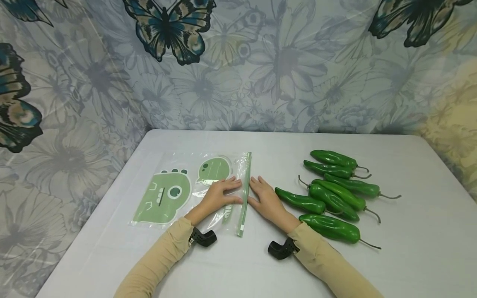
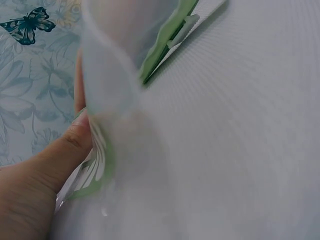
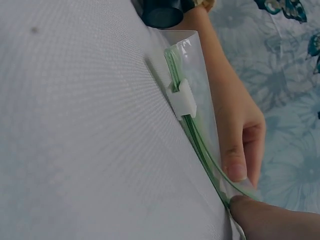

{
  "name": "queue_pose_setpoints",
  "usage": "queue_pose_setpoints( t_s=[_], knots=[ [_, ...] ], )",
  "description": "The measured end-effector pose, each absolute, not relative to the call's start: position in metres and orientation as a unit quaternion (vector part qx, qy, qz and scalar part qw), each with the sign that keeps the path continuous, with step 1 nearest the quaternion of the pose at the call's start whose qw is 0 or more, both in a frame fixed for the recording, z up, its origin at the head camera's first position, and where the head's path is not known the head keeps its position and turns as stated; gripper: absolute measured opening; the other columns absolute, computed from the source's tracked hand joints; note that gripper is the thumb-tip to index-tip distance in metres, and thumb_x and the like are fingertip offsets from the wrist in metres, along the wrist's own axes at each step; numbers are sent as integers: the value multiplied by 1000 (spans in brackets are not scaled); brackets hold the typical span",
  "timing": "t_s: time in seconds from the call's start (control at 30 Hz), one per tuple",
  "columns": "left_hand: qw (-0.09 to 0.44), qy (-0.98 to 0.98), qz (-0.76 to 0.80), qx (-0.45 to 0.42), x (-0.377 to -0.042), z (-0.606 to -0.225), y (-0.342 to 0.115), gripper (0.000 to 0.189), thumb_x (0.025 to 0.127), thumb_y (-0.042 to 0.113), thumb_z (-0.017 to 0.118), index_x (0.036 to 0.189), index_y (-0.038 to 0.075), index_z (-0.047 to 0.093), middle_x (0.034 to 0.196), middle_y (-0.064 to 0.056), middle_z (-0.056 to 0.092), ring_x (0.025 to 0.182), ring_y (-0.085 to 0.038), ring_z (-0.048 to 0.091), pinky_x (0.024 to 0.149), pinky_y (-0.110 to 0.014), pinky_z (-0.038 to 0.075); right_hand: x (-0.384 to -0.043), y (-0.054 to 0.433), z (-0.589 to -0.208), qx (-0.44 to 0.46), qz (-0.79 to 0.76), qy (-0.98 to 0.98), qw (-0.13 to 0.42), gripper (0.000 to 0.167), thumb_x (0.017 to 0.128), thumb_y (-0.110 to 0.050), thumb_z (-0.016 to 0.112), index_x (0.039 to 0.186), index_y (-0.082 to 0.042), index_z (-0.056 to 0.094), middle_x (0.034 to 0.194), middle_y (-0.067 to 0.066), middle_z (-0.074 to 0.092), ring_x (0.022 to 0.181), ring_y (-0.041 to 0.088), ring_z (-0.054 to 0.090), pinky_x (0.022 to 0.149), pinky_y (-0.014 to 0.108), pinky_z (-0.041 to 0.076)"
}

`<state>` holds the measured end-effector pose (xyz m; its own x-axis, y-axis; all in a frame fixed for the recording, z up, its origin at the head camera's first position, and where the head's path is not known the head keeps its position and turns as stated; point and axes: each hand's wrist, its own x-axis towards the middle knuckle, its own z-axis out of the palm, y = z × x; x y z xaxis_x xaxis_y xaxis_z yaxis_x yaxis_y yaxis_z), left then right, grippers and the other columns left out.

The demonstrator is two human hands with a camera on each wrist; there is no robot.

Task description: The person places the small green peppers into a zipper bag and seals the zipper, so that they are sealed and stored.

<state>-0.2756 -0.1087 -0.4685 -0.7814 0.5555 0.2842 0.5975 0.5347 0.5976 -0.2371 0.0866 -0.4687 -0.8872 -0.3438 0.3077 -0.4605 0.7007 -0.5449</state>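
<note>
A clear slider zip bag (image 1: 197, 192) with a green cartoon print lies on the table, its green zip strip (image 1: 244, 194) towards the right. My left hand (image 1: 218, 195) is over the bag near the strip, thumb and fingers pinching the film; the left wrist view shows the thumb against a raised fold. From the other side, my right hand (image 1: 269, 203) pinches the mouth edge by the strip. In the right wrist view the strip's green lines part near the thumbs, and a white slider (image 3: 183, 100) sits at one end. Most right-hand fingers are hidden there.
Several long green peppers (image 1: 335, 194) with stems lie to the right, some touching, the nearest beside my right forearm. The white table (image 1: 112, 252) ends at a back edge before a flower and butterfly cloth (image 1: 223, 82). Black wrist cameras (image 1: 203, 238) sit at both wrists.
</note>
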Motion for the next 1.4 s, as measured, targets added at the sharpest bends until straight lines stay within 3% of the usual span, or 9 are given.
queue_pose_setpoints(
  t_s=[0.4,0.73,1.1,1.27,1.4],
  knots=[
    [31,-852,-401,-336,-277,-469,-110,56,67,27,77,115,6,60,118,-3,55,118,-14,42,102,-31,22,-236,88,-468,237,276,-928,78,57,84,-26,64,128,5,44,136,16,36,126,39,23,97,52,24],
    [53,-839,-432,-327,-277,-461,-113,49,66,23,78,110,6,64,113,-6,58,112,-14,48,100,-35,26,-238,88,-463,229,292,-927,54,58,82,-26,66,128,3,45,136,17,35,127,38,23,97,53,23],
    [37,-823,-504,-260,-276,-447,-124,45,67,25,77,108,8,66,118,-4,55,118,-32,41,100,-39,24,-238,88,-460,216,306,-927,35,60,80,-29,67,127,3,46,136,18,36,127,37,23,97,53,24],
    [15,-806,-540,-240,-277,-443,-130,45,68,19,77,108,4,64,122,0,53,120,-27,40,100,-37,26,-238,88,-460,214,308,-926,33,60,80,-29,67,127,2,47,136,17,37,127,36,23,97,52,23],
    [11,-772,-590,-236,-277,-440,-133,41,71,8,75,108,-3,61,121,-7,53,119,-27,41,100,-34,26,-238,89,-460,210,309,-927,32,60,80,-29,68,127,1,47,136,16,37,127,35,23,98,51,23]
  ],
)
